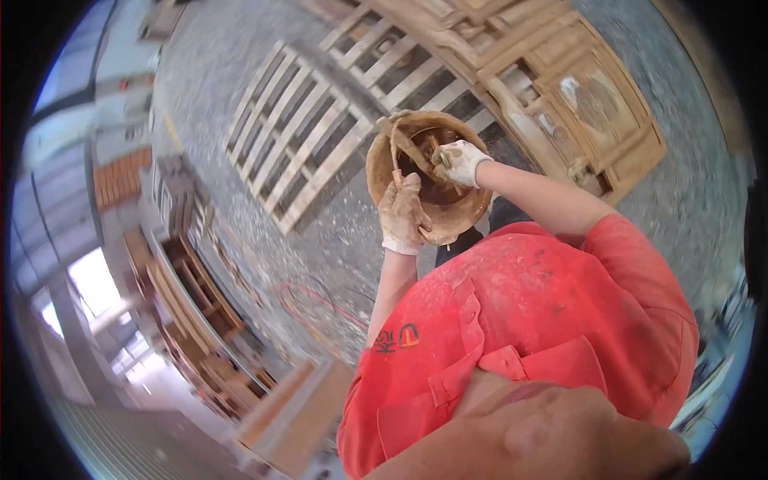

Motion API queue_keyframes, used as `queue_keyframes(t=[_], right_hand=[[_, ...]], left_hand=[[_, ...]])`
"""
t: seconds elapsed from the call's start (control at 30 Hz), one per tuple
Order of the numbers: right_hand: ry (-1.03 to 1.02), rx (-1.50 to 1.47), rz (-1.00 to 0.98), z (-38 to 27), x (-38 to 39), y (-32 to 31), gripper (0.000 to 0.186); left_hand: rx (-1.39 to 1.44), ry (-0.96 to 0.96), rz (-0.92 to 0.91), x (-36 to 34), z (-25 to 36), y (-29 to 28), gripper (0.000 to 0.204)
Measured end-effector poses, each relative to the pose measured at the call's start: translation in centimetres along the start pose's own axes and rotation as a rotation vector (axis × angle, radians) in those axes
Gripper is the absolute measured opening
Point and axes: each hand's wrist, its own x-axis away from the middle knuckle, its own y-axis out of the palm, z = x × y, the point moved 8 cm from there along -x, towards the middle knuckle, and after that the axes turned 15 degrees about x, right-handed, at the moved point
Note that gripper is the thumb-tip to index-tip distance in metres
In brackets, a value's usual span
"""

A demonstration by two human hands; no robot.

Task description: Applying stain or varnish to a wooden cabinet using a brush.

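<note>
A tan, stained bucket (380, 156) holds brown liquid (440, 192). My left hand (402, 214), in a dirty pale glove, is closed round a thin rod with a pinkish-orange grip (398, 174) over the bucket's left side; whether it is the bucket's handle I cannot tell. My right hand (460, 164), in a white stained glove, is closed on a small brown handle (434, 144) inside the upper right of the bucket, beside a flat, coated piece whose shape is partly hidden.
Slatted wooden pallets (288, 128) lie ahead on the grey floor. Carved wooden panels (584, 112) lie at upper right. A red hose (320, 300) runs behind my left arm. Wooden boards and shelving (192, 296) stand at left, near a boxy wooden piece (288, 408) at lower left.
</note>
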Motion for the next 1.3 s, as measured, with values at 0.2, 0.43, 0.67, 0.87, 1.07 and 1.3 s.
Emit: queue_keyframes(t=[0.2,0.43,0.67,0.87,1.07,1.3], right_hand=[[0.311,-0.345,0.27,8.4,-1.1,-1.5,0.025],[0.597,-1.216,0.5,13.3,-0.6,6.3,0.021],[0.671,-1.89,0.769,16.3,-3.5,16.8,0.024],[0.585,-2.318,1.042,22.9,-4.6,23.6,0.036],[1.009,-1.872,1.523,33.0,2.8,26.3,0.04],[1.635,-1.09,1.633,37.5,24.1,33.3,0.038]], left_hand=[[0.109,-0.51,-0.011,-11.1,-3.6,1.6,0.019],[-0.025,-0.655,-0.132,-22.6,-9.0,1.2,0.02],[-0.18,-0.741,-0.102,-28.2,-15.2,3.7,0.008],[-0.321,-0.762,-0.042,-32.6,-23.0,1.5,0.007],[-0.367,-0.774,-0.076,-33.9,-29.0,0.9,0.008],[-0.417,-0.752,0.026,-34.6,-34.0,-2.3,0.008]])
